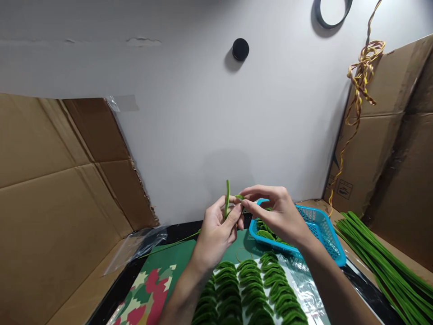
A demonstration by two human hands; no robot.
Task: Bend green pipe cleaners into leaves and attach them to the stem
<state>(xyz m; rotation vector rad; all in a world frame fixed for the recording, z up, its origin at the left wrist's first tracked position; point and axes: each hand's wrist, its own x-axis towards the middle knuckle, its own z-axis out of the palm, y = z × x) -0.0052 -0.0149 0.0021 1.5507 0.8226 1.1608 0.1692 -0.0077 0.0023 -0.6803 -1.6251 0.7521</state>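
Pinching green stem [227, 198] in left hand [214, 232], green bit [239, 197] in right hand [275, 211], skirting basket rim [339, 253] at four o'clock, facing open wall [172, 144] above mat [184, 257]

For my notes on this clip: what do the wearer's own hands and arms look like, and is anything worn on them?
Both the left hand and the right hand are bare, with no gloves, rings or bands to be seen. The left forearm and right forearm show no sleeve, watch or cable. Nail detail is too small to tell.
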